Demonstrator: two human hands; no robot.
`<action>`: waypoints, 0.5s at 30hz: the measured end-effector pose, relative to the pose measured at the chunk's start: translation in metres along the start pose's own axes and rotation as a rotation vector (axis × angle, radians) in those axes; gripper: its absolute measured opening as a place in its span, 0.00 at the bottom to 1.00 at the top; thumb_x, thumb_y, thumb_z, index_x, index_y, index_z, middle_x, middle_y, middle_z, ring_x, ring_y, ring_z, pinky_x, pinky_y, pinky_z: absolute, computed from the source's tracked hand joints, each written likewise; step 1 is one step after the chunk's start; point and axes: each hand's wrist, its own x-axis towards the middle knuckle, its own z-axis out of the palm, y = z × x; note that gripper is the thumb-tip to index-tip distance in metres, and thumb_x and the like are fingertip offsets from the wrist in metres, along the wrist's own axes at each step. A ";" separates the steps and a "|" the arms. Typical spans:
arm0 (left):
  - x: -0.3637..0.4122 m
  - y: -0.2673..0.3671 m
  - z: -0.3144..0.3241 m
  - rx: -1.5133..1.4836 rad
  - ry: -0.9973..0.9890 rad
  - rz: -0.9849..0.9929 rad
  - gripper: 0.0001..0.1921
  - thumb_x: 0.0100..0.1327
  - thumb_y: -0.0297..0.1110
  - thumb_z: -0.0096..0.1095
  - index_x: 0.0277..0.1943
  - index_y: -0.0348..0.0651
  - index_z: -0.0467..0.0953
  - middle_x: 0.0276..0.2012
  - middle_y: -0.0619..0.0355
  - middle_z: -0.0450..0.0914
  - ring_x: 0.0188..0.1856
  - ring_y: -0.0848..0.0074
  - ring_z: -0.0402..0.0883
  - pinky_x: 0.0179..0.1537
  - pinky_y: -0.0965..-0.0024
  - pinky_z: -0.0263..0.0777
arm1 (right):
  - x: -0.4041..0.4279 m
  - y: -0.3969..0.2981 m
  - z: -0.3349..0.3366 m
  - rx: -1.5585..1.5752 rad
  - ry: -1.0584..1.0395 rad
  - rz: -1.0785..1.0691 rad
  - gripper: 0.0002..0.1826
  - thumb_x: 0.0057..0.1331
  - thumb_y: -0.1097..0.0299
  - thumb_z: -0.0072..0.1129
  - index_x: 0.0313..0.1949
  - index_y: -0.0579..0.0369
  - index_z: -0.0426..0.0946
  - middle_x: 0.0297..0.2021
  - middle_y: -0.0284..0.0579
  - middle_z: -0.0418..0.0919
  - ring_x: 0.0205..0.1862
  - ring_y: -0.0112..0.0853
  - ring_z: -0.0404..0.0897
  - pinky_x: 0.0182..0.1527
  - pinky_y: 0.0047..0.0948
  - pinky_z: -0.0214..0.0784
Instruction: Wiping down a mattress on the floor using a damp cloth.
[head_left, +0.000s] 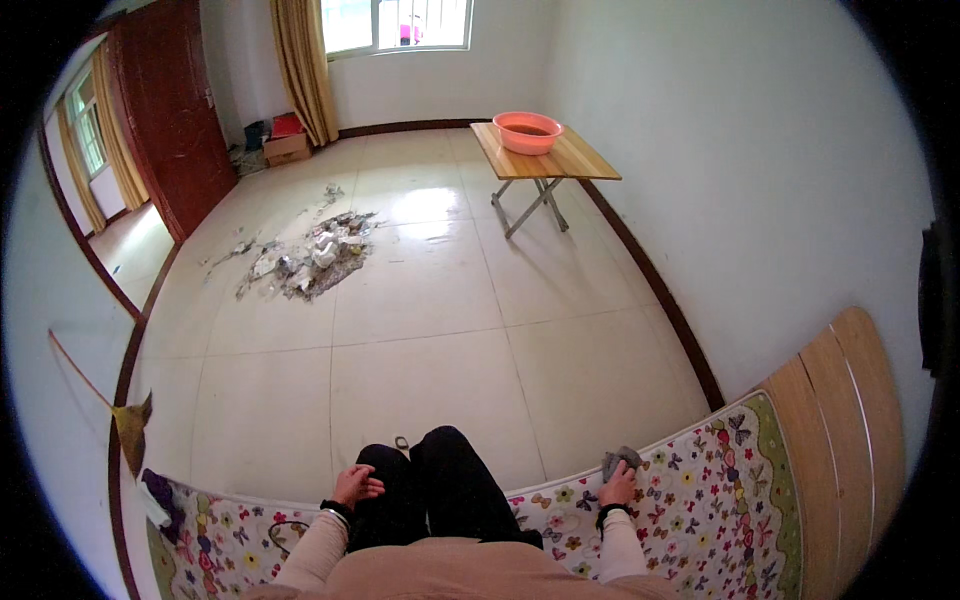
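My right hand (618, 484) grips a grey cloth (621, 459) at the front edge of a mattress (675, 510) printed with flowers and butterflies. Beside my knee, my left hand (358, 486) holds nothing, its fingers loosely apart near the dark trousers (386, 469). The mattress spreads to both sides of my legs. Part of a thin dark loop (283, 531) shows on it near my left forearm.
Ahead, a folding wooden table (581, 154) bears a pink basin (527, 133) of dark liquid. A heap of litter (322, 251) lies on the tiled floor (420, 292). At left are a broom (133, 431) and an open red door (169, 97); wooden slats (840, 405) stand right.
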 end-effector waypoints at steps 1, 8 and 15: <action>0.001 0.001 0.002 0.015 -0.006 -0.005 0.11 0.68 0.36 0.46 0.47 0.39 0.68 0.32 0.44 0.81 0.30 0.61 0.83 0.30 0.67 0.78 | 0.003 0.004 0.009 -0.001 0.031 -0.002 0.37 0.52 0.76 0.58 0.62 0.55 0.55 0.52 0.55 0.60 0.50 0.54 0.67 0.51 0.44 0.66; -0.001 0.003 0.002 0.026 -0.043 0.000 0.12 0.68 0.37 0.46 0.49 0.40 0.67 0.33 0.44 0.81 0.31 0.62 0.83 0.31 0.67 0.78 | -0.019 -0.018 0.010 0.024 0.006 -0.043 0.35 0.56 0.69 0.58 0.63 0.55 0.55 0.52 0.56 0.61 0.49 0.53 0.68 0.49 0.44 0.67; -0.001 0.000 0.001 0.012 -0.043 0.009 0.13 0.69 0.37 0.45 0.49 0.38 0.67 0.33 0.44 0.80 0.31 0.62 0.83 0.32 0.67 0.79 | -0.047 -0.045 0.011 0.115 -0.053 -0.253 0.38 0.52 0.67 0.58 0.62 0.57 0.55 0.50 0.58 0.65 0.47 0.52 0.71 0.48 0.46 0.67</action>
